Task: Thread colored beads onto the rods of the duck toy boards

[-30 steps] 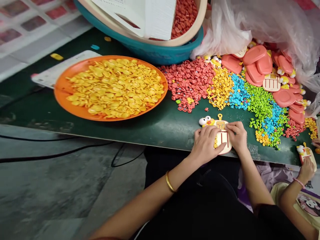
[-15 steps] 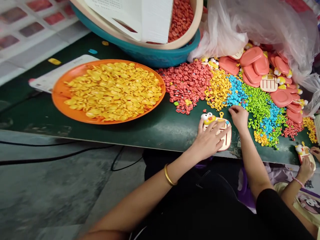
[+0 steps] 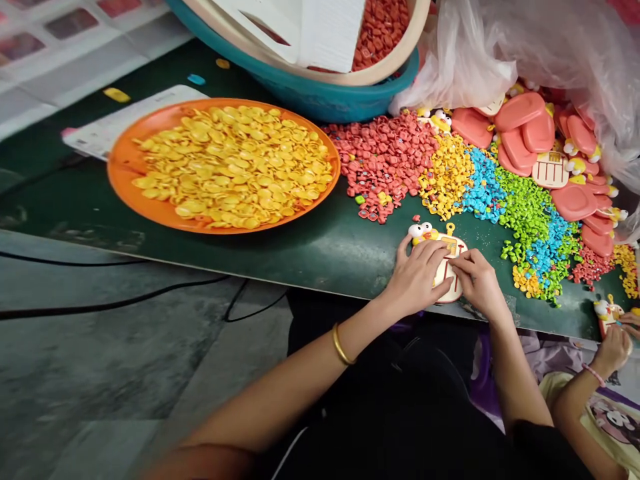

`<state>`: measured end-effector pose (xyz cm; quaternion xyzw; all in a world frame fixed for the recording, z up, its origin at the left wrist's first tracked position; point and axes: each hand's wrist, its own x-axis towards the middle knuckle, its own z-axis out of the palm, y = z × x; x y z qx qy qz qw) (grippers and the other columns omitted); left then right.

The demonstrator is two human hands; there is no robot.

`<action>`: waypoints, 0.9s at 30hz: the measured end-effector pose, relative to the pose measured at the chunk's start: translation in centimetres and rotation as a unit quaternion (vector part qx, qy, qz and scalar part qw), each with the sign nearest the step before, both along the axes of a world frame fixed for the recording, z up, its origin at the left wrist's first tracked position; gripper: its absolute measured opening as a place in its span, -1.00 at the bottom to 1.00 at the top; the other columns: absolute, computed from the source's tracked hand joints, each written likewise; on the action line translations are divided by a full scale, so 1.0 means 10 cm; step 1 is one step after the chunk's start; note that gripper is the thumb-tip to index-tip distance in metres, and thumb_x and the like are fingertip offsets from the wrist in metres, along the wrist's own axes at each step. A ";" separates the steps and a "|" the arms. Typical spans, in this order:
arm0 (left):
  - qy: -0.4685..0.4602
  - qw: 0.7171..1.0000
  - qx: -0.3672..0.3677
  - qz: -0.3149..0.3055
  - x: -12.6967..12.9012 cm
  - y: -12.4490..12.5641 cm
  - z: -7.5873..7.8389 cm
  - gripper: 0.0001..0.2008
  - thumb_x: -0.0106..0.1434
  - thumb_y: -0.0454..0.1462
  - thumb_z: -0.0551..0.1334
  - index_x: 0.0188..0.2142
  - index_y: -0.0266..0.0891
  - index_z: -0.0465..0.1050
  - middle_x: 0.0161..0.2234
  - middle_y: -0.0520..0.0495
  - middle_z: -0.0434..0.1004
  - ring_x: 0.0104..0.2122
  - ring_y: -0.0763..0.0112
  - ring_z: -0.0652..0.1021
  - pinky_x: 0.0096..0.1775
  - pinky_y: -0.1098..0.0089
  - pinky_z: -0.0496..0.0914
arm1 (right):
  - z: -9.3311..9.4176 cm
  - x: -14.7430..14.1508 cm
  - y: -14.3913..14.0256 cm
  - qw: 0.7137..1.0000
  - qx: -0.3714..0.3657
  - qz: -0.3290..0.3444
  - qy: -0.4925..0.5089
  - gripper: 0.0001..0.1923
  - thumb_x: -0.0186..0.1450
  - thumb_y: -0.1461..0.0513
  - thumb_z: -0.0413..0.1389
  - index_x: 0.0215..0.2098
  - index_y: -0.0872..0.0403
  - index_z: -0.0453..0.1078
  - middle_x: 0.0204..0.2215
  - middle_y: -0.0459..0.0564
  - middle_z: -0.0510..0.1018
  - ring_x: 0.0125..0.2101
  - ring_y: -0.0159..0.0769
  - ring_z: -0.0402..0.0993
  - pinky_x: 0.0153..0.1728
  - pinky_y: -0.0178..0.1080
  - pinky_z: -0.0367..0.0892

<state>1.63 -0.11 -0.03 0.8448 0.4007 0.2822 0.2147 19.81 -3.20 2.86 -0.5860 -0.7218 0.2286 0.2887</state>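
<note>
A cream toy board (image 3: 456, 243) with slots, a yellow loop on its top and a bird head (image 3: 423, 232) with bulging white eyes lies at the table's front edge. Across its left part, my left hand (image 3: 415, 277) grips it, thumb by the head and fingers over the face. My right hand (image 3: 479, 280) is at the board's right side, thumb and forefinger pinched together over a slot. Whatever sits between those fingertips is hidden. Beyond the board are heaps of small red pieces (image 3: 387, 157), yellow pieces (image 3: 447, 175), blue pieces (image 3: 483, 185) and green pieces (image 3: 523, 207).
An orange tray (image 3: 123, 177) of yellow discs stands on the left of the green table (image 3: 300, 250). Behind it is a teal basin (image 3: 320, 100). Coral toy parts (image 3: 523, 110) and plastic bags (image 3: 470, 67) fill the back right. A co-worker's hand (image 3: 613, 350) handles a similar board at far right.
My right hand has moved from the edge of the blue and green heaps down to the board. My left hand stays on the board. The whole view has shifted slightly.
</note>
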 end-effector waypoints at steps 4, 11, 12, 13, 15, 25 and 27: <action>0.003 1.000 0.006 0.000 0.01 0.01 0.00 -0.56 0.28 -0.13 0.22 0.11 -0.24 0.35 0.12 -0.23 0.46 0.16 0.04 0.41 0.29 -0.09 -0.06 | 0.02 0.09 0.03 0.998 0.004 -0.037 0.047 -0.76 0.37 0.26 0.03 -0.12 0.01 0.53 -0.28 -0.01 0.50 -0.22 -0.27 0.48 -0.15 -0.22 0.44; 0.001 1.000 0.002 -0.002 0.00 0.00 0.00 -0.52 0.31 -0.12 0.19 0.19 -0.18 0.32 0.15 -0.20 0.43 0.17 0.06 0.39 0.30 -0.08 -0.07 | -0.02 -0.05 -0.07 1.000 0.014 -0.024 -0.003 -0.71 0.37 0.27 0.00 -0.12 -0.02 0.56 -0.28 0.00 0.45 -0.23 -0.26 0.46 -0.17 -0.21 0.42; 0.005 1.000 0.003 -0.007 -0.01 0.00 0.00 -0.50 0.32 -0.12 0.18 0.22 -0.15 0.30 0.16 -0.19 0.42 0.18 0.06 0.38 0.30 -0.09 -0.08 | -0.05 -0.05 -0.05 0.999 0.020 -0.030 0.030 -0.73 0.37 0.26 0.01 -0.12 -0.02 0.55 -0.26 0.00 0.47 -0.20 -0.26 0.47 -0.14 -0.21 0.42; 0.010 1.000 0.004 -0.013 -0.01 0.00 0.01 -0.48 0.33 -0.12 0.18 0.25 -0.11 0.27 0.16 -0.18 0.42 0.18 0.07 0.37 0.29 -0.09 -0.08 | -0.09 -0.05 -0.01 0.996 0.027 -0.045 0.066 -0.75 0.36 0.25 0.03 -0.14 -0.01 0.55 -0.25 0.00 0.49 -0.18 -0.26 0.48 -0.11 -0.20 0.42; 0.020 1.000 0.009 -0.021 -0.02 0.00 0.02 -0.46 0.34 -0.14 0.17 0.30 -0.04 0.21 0.16 -0.16 0.41 0.19 0.08 0.36 0.29 -0.11 -0.09 | -0.16 -0.01 0.10 0.986 0.029 -0.097 0.135 -0.80 0.33 0.22 0.06 -0.20 0.03 0.53 -0.26 -0.01 0.52 -0.19 -0.26 0.49 -0.11 -0.18 0.42; 0.077 0.991 0.087 -0.070 0.06 0.00 0.09 -0.60 0.40 -0.23 0.10 0.20 0.02 0.37 0.13 -0.11 0.47 0.17 0.10 0.38 0.32 -0.22 -0.17 | -0.30 0.12 0.40 0.972 0.004 -0.158 0.173 -0.85 0.22 0.17 0.16 -0.34 0.04 0.56 -0.34 -0.02 0.48 -0.25 -0.24 0.44 -0.19 -0.17 0.37; 0.075 0.990 0.090 -0.080 0.06 0.02 0.09 -0.62 0.40 -0.24 0.10 0.17 0.03 0.40 0.12 -0.09 0.48 0.18 0.10 0.38 0.32 -0.22 -0.14 | -0.31 0.14 0.38 0.972 0.006 -0.146 0.185 -0.86 0.22 0.17 0.19 -0.33 0.02 0.58 -0.35 -0.04 0.47 -0.25 -0.24 0.43 -0.19 -0.17 0.36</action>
